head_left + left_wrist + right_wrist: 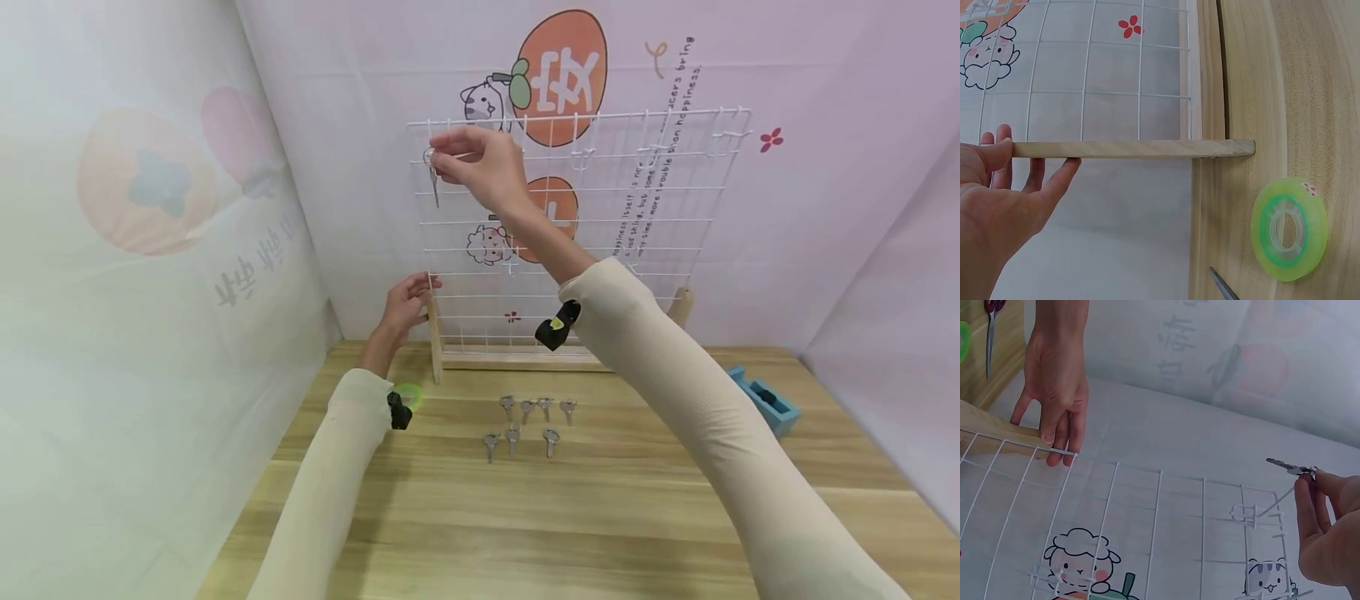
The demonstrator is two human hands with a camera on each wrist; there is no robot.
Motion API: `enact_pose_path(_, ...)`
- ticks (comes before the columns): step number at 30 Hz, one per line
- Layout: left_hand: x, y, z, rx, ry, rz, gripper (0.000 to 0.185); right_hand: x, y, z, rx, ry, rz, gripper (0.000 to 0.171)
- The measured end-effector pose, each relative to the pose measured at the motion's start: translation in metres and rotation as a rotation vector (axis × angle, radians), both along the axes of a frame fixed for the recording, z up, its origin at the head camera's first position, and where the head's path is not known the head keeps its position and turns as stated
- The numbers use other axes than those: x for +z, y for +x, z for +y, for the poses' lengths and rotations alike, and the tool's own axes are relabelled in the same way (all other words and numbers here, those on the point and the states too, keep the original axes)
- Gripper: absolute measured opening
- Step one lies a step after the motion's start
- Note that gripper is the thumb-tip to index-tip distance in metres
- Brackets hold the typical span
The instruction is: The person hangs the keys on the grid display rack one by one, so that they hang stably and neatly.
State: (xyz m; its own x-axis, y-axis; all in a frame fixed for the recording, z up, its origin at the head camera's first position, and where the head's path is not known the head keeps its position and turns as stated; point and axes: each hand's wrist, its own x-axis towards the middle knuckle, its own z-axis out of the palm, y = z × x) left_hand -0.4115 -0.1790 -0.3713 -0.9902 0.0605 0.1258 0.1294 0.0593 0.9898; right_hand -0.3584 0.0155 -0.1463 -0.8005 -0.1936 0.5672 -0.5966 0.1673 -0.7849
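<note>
A white wire grid rack (570, 221) stands upright at the back of the table in a wooden base. My right hand (483, 167) pinches a silver key (435, 187) by its head at the rack's top left corner. In the right wrist view, the key (1285, 465) points sideways beside a white wire hook (1267, 512) on the grid. Whether its ring touches the hook I cannot tell. Lower down, my left hand (1007, 200) grips the rack's left wooden post (1147, 149), with fingers on both sides of it.
Several loose keys (551, 437) lie in two rows on the wooden table (487, 517) before the rack. A green tape roll (1316, 231) and scissors (990, 344) lie by the left post. At the right is a blue tape dispenser (783, 412). More hooks (582, 157) hang on the grid.
</note>
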Motion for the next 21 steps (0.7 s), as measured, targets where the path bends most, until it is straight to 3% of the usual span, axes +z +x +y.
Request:
enact_pose_path(12, -0.002, -0.002, 0.002, -0.003, -0.001, 0.003, 0.037, -0.009, -0.006, 0.007, -0.072, 0.104, 0.044, 0.027)
enact_pose_path(21, 0.002, 0.000, -0.001, -0.011, 0.016, -0.002, 0.037, -0.025, 0.001, 0.029, -0.069, 0.192, 0.060, 0.029)
